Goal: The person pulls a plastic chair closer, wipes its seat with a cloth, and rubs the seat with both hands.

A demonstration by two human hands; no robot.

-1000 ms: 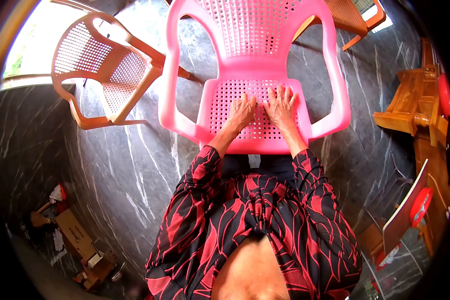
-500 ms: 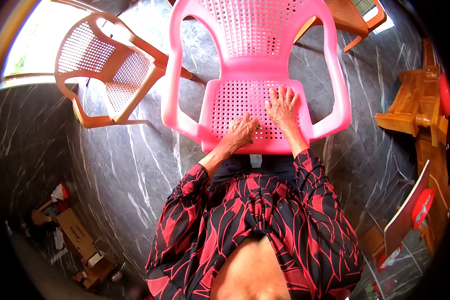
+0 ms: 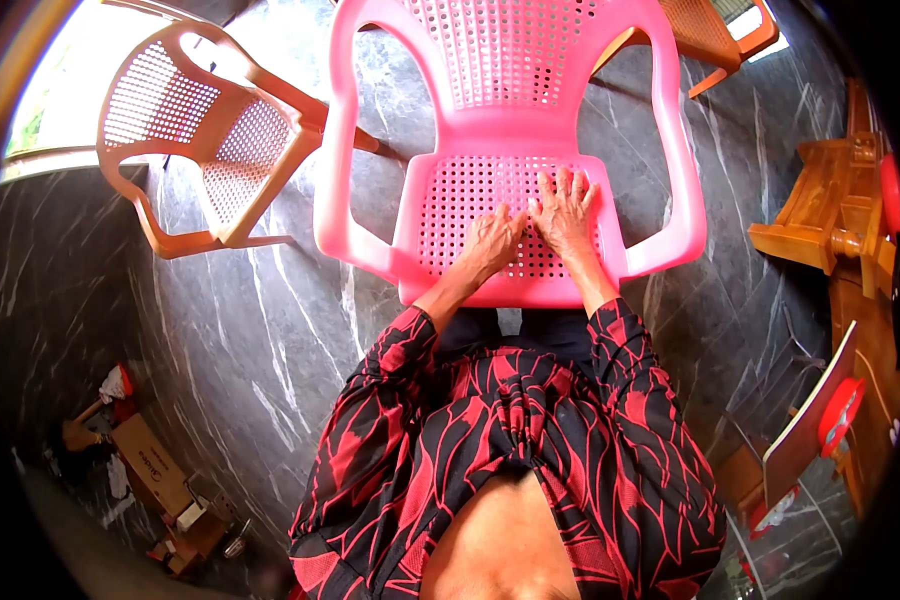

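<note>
A pink plastic armchair point(image 3: 457, 190) with a perforated seat and back stands in front of me, facing me. My right hand point(image 3: 564, 212) lies flat on the right part of its seat, fingers spread. Beside it, my left hand point(image 3: 494, 240) is on the middle of the seat, its fingertips close to my right thumb. The left fingers are bent and close together, and whether anything small is under them is hidden.
A brown plastic chair point(image 3: 210, 140) stands at the left, another brown chair point(image 3: 695, 35) at the top right. Wooden furniture point(image 3: 815, 205) is at the right, near a tilted board point(image 3: 810, 420). A cardboard box point(image 3: 152, 465) lies at the lower left.
My left hand slid toward the seat's front edge, then moved forward again, nearer my right hand. My right hand has stayed in place on the seat.
</note>
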